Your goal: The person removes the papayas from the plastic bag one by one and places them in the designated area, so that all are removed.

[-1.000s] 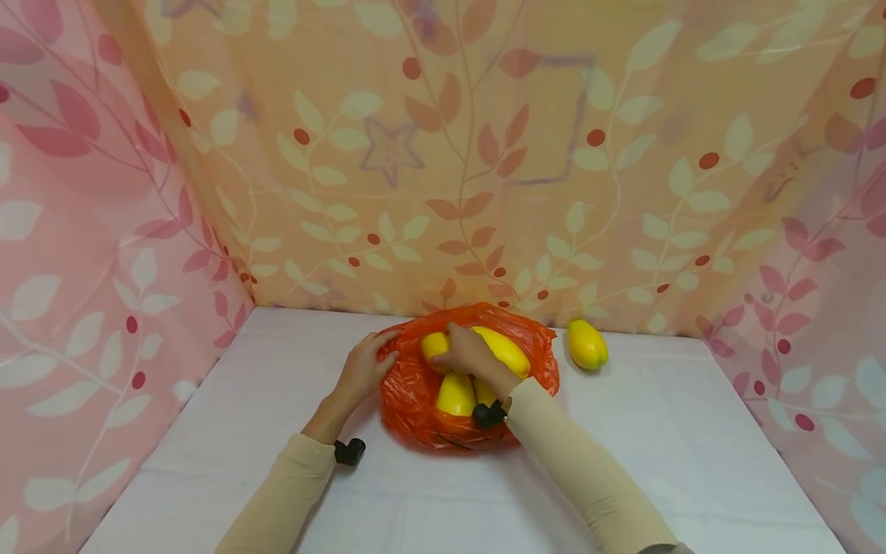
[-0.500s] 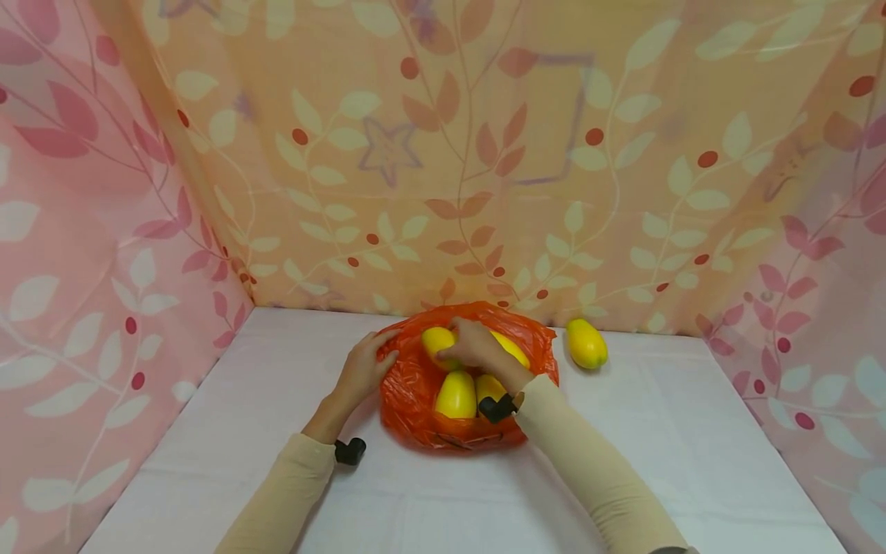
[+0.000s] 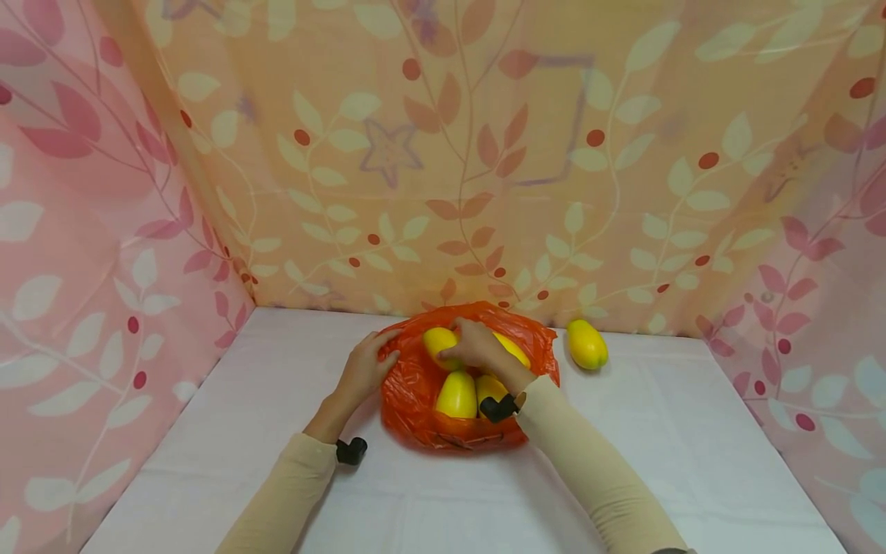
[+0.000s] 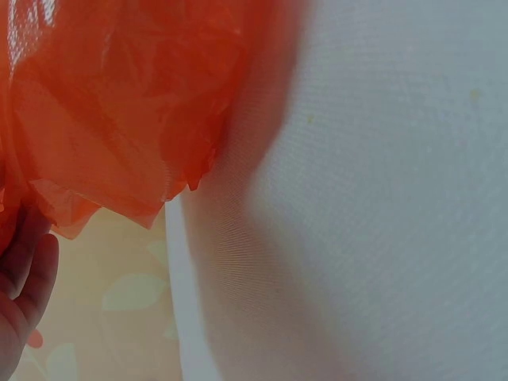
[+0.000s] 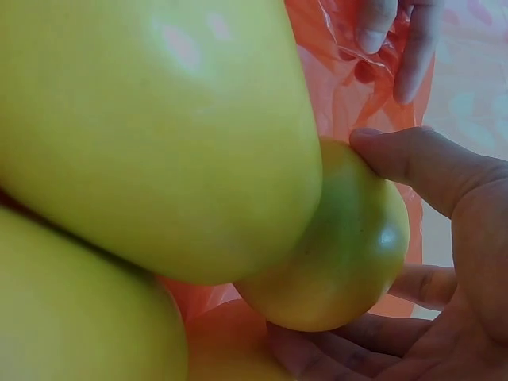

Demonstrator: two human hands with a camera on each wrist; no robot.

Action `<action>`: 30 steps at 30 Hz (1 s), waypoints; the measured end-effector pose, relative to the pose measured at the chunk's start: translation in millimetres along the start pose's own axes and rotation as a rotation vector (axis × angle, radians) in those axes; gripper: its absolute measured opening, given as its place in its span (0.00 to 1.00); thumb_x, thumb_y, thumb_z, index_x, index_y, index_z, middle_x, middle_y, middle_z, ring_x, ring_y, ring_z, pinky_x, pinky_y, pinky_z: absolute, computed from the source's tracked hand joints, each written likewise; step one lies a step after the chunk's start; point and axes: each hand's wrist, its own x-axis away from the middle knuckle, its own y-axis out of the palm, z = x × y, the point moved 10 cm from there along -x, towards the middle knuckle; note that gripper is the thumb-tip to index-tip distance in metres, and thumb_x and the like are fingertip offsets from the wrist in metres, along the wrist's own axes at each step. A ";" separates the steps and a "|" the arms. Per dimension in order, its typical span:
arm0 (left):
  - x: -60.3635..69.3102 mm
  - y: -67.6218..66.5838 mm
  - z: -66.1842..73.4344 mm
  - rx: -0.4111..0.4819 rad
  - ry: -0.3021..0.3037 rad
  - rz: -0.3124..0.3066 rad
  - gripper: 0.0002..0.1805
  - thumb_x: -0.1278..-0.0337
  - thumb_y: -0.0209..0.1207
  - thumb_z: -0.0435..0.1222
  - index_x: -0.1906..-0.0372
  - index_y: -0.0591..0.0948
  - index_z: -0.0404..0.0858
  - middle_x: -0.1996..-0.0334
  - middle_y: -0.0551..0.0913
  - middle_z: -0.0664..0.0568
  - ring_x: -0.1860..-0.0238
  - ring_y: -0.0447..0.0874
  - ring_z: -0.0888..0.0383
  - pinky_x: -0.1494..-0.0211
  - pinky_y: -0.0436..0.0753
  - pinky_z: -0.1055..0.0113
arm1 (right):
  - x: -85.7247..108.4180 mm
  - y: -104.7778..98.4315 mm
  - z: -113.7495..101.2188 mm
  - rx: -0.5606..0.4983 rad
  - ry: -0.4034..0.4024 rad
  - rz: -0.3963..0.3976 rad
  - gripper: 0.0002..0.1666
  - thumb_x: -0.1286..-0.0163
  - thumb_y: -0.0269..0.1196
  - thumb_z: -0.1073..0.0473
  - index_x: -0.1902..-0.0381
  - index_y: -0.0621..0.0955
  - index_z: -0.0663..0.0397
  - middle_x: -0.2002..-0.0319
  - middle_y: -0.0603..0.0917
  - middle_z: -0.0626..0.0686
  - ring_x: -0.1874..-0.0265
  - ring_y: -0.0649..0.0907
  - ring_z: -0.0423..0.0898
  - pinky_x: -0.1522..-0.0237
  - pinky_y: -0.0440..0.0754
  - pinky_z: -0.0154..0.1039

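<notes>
An orange-red plastic bag (image 3: pixel 408 404) lies spread wide on the table, with several yellow papayas inside. My left hand (image 3: pixel 363 364) holds the bag's left rim; in the left wrist view its fingers (image 4: pixel 36 274) are at the bag's edge. Inside the bag, my right hand (image 3: pixel 474 345) grips the papaya at the back left (image 3: pixel 436 341). The right wrist view shows thumb and fingers around its greenish end (image 5: pixel 353 246). Two papayas sit at the bag's front, the left one (image 3: pixel 457 395) plainly seen. Another papaya (image 3: pixel 514 349) is partly hidden behind my right hand.
One more papaya (image 3: pixel 587 344) lies outside the bag, to its right near the back wall. White cloth covers the table (image 3: pixel 664 431). Leaf-patterned sheets (image 3: pixel 388 231) enclose the back and both sides.
My right hand has shifted slightly right, and the gripped papaya has tilted. More of the front right papaya shows now, less of the rear right one. My left hand stays put.
</notes>
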 end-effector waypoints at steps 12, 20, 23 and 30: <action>0.1 -0.9 1.5 -0.006 0.013 -0.003 0.22 0.41 0.62 0.32 0.41 0.80 0.38 0.55 0.82 0.41 0.58 0.79 0.47 0.52 0.79 0.52 | 2.5 -3.8 -2.6 -0.013 -0.016 -0.022 0.36 0.44 0.72 0.47 0.41 0.73 0.51 0.54 0.80 0.53 0.60 0.79 0.50 0.59 0.83 0.41; 1.5 -0.9 0.7 -0.004 -0.001 -0.012 0.22 0.41 0.62 0.32 0.40 0.79 0.38 0.54 0.82 0.41 0.57 0.80 0.46 0.50 0.80 0.51 | 6.6 -8.6 -5.9 0.022 -0.065 -0.045 0.34 0.43 0.71 0.49 0.41 0.74 0.52 0.52 0.80 0.52 0.57 0.79 0.50 0.50 0.81 0.45; 1.6 -1.1 0.4 -0.006 0.002 -0.008 0.22 0.41 0.62 0.31 0.41 0.79 0.38 0.54 0.82 0.41 0.56 0.80 0.46 0.49 0.80 0.50 | 9.5 -13.2 -6.7 0.049 -0.074 -0.042 0.33 0.42 0.71 0.49 0.42 0.74 0.52 0.52 0.81 0.53 0.57 0.79 0.50 0.48 0.81 0.46; 1.9 -2.7 -1.0 -0.014 0.003 -0.001 0.22 0.41 0.63 0.32 0.41 0.80 0.39 0.54 0.82 0.41 0.56 0.80 0.46 0.50 0.79 0.51 | 17.9 -23.5 -6.8 0.088 -0.092 -0.043 0.36 0.42 0.72 0.48 0.39 0.73 0.53 0.43 0.79 0.55 0.50 0.78 0.52 0.41 0.78 0.51</action>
